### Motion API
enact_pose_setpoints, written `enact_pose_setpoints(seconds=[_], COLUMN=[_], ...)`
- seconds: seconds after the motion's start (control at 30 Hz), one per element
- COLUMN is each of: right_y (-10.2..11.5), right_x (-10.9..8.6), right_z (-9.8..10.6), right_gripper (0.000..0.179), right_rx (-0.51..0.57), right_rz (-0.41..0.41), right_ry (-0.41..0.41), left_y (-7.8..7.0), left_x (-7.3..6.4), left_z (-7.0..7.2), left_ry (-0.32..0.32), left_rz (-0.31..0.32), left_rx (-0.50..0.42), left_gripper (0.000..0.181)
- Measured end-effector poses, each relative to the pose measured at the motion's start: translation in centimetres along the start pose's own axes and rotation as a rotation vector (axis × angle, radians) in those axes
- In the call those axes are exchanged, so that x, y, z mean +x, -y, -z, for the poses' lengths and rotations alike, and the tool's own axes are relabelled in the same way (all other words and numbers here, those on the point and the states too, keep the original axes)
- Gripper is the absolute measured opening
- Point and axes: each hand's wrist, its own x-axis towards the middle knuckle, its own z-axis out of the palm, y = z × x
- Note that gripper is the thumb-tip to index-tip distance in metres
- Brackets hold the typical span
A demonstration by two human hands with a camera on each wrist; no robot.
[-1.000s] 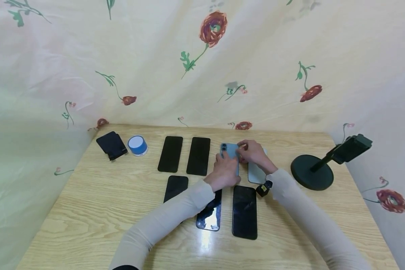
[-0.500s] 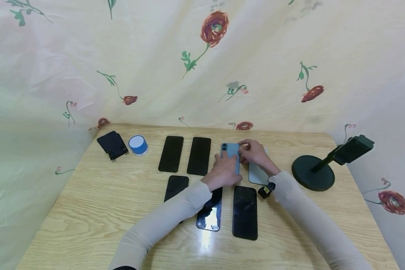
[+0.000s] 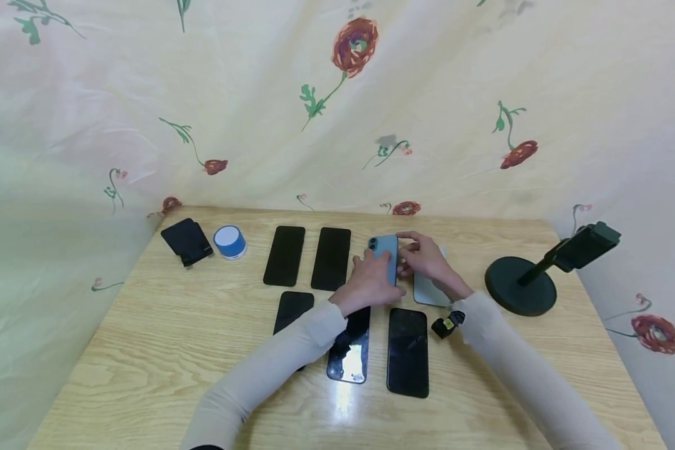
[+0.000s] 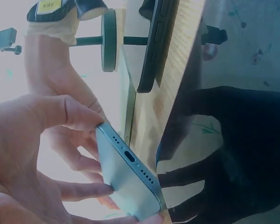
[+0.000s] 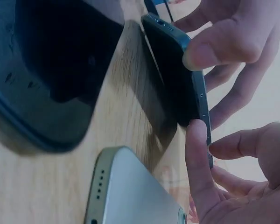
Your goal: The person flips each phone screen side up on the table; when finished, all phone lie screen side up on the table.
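Observation:
A light blue smartphone point(image 3: 389, 245) is tilted up off the table, back side up, its right edge raised. My left hand point(image 3: 368, 284) grips it across the back, the thumb on the near right corner in the left wrist view. Its bottom edge with the charging port faces that camera. My right hand point(image 3: 429, 259) pinches the raised long edge, one fingertip against the dark screen side point(image 5: 175, 70) in the right wrist view. Beneath my right forearm lies a pale silver phone point(image 3: 426, 292), back up and partly covered.
Several black phones lie screen up, among them one at the back point(image 3: 284, 256), its neighbour point(image 3: 330, 259) and one at the front point(image 3: 407, 353). A black phone stand point(image 3: 520, 286) stands on the right. Far left are a blue and white cylinder point(image 3: 230, 242) and a folded black holder point(image 3: 186, 242).
The blue phone's right edge has risen from an almost flat position. My left hand has turned with it and wrapped further round it; my right hand stays at that edge.

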Motion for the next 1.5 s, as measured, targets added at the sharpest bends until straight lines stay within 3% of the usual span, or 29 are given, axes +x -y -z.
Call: enact_pose_setpoints(seconds=[0.27, 0.47, 0.67, 0.87, 1.1, 1.5], right_y=[0.3, 0.0, 0.0, 0.2, 0.2, 0.3], right_x=[-0.8, -0.9, -1.1, -1.1, -1.3, -1.6], right_z=[-0.5, -0.6, -0.9, -1.0, -1.1, -1.4], right_gripper=[0.061, 0.055, 0.053, 0.054, 0.054, 0.06], right_rx=[0.11, 0.104, 0.07, 0.093, 0.1, 0.034], right_rz=[0.001, 0.043, 0.03, 0.003, -0.017, -0.078], right_ry=[0.037, 0.099, 0.174, 0.214, 0.223, 0.167], left_y=[0.5, 1.1, 1.8, 2.4, 2.7, 3.6], left_x=[-0.4, -0.6, -0.5, -0.3, -0.3, -0.7], left_z=[1.1, 1.6, 1.9, 2.7, 2.9, 2.9], left_ry=[0.01, -0.016, -0.023, 0.0, -0.01, -0.086], left_rz=[-0.04, -0.064, -0.115, -0.119, -0.098, -0.103], left_rx=[-0.1, -0.173, -0.293, -0.381, -0.471, -0.472], left_gripper=[0.088, 0.091, 0.074, 0.067, 0.06, 0.057])
